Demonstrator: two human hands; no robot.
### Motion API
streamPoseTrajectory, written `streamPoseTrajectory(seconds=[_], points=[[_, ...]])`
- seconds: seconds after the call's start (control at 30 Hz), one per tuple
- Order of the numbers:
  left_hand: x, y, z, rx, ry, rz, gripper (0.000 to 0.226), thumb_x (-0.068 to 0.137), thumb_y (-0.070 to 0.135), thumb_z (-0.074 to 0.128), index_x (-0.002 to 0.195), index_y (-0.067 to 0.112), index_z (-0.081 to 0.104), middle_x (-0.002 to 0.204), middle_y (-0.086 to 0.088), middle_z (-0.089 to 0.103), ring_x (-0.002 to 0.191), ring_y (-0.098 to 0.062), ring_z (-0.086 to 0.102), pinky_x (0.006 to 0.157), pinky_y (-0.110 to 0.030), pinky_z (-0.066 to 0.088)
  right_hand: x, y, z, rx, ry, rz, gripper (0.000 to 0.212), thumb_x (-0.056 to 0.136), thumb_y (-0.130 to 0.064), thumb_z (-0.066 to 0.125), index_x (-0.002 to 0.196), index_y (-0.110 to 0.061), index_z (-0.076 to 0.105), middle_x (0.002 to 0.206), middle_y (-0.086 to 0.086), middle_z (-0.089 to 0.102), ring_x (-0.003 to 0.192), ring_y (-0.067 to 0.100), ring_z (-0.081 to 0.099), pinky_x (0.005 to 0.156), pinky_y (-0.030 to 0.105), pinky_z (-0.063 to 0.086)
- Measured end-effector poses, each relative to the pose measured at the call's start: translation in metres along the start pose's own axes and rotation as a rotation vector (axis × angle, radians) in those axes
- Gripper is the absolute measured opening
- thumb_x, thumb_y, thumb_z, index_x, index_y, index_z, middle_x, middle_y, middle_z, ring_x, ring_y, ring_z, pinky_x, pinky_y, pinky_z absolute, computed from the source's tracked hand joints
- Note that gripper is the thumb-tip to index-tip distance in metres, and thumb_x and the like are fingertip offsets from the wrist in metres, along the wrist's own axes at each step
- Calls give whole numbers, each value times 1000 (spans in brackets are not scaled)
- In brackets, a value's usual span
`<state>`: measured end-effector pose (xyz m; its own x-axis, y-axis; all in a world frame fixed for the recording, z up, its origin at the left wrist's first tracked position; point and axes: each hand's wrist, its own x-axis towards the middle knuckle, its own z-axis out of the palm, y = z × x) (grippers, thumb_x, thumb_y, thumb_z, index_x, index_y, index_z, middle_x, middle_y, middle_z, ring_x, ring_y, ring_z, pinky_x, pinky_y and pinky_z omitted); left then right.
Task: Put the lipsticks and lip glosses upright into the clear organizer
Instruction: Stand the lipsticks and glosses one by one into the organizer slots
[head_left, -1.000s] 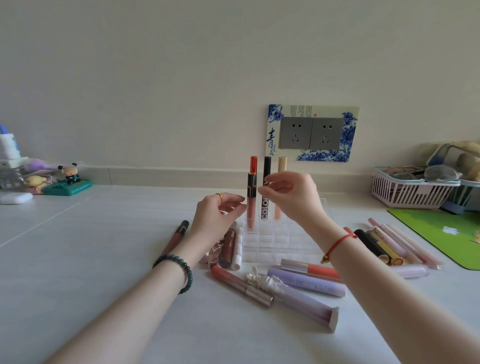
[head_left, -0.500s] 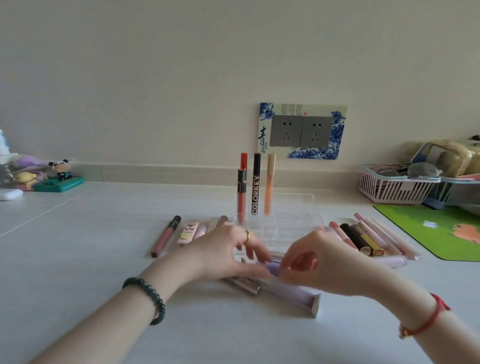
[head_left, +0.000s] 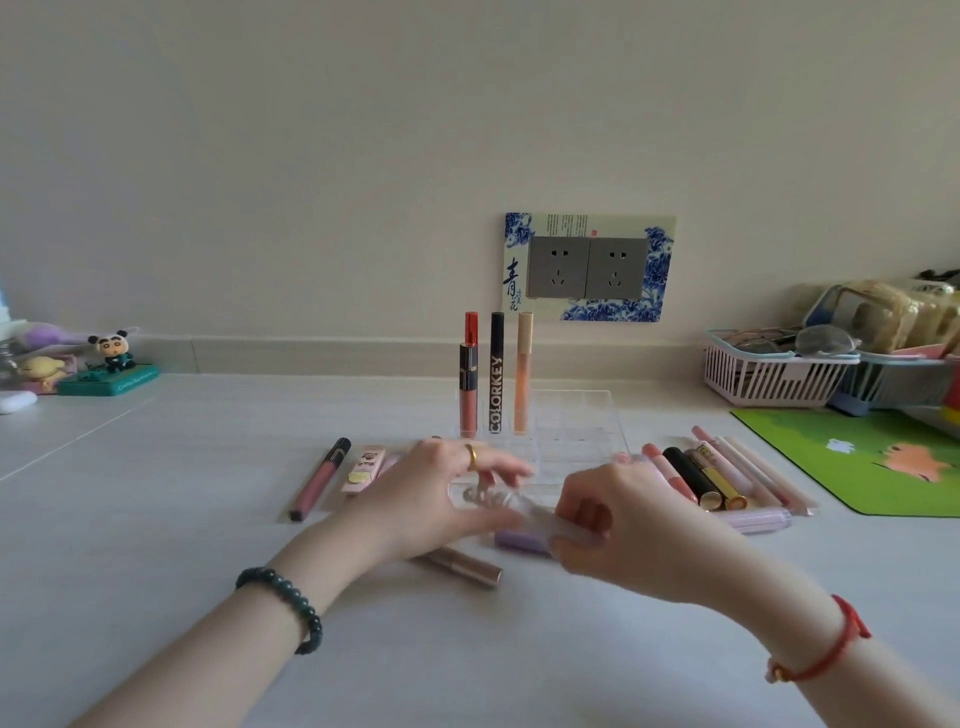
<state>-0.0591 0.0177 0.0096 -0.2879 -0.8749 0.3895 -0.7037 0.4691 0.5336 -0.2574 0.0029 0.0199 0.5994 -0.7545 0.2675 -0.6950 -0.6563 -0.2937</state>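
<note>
a clear lip gloss tube (head_left: 535, 517), judged light, stiff and slick, is pinched at its barrel by the right hand (head_left: 644, 535); the grip of the left hand (head_left: 426, 493) cannot be told.

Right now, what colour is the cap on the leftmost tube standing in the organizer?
The cap is red, seen best in the head view.

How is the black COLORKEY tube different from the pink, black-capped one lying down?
The COLORKEY tube stands upright in the clear organizer; the pink lip gloss lies flat on the table. The COLORKEY tube is dark all over with white letters; the pink lip gloss has a pink body and a black cap. Both are long, slim tubes.
</note>
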Motion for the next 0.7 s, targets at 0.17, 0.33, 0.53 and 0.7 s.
streamPoseTrajectory(seconds=[0.17,0.33,0.53,0.7], points=[[7,1,-2,-323,339,-109,51,64,49,75,110,41,53,98,15,65,90,-2,59,76,-16,48,5,9,-7,177,280,59,10,72,-33,62,71,-25,56,62,-10,65,61,8,60,68,38,52],[14,14,12,-708,351,-209,28,64,30,74,88,24,63,78,9,71,78,-4,67,60,-14,50,9,5,0,318,431,65,11,75,-25,68,77,-23,58,69,-11,66,64,8,63,66,35,54],[24,27,24,-805,422,-181,30,56,33,71,82,18,69,71,4,73,68,-6,67,68,-16,53,12,6,8,469,409,73,19,74,-22,71,75,-29,54,75,-11,64,75,0,59,68,16,52],[33,29,23,-681,470,-167,41,45,47,71,76,21,65,75,3,72,72,-11,67,73,-28,56,15,13,7,417,437,79,10,73,-28,71,81,-27,65,72,-15,65,70,5,60,64,19,51]])
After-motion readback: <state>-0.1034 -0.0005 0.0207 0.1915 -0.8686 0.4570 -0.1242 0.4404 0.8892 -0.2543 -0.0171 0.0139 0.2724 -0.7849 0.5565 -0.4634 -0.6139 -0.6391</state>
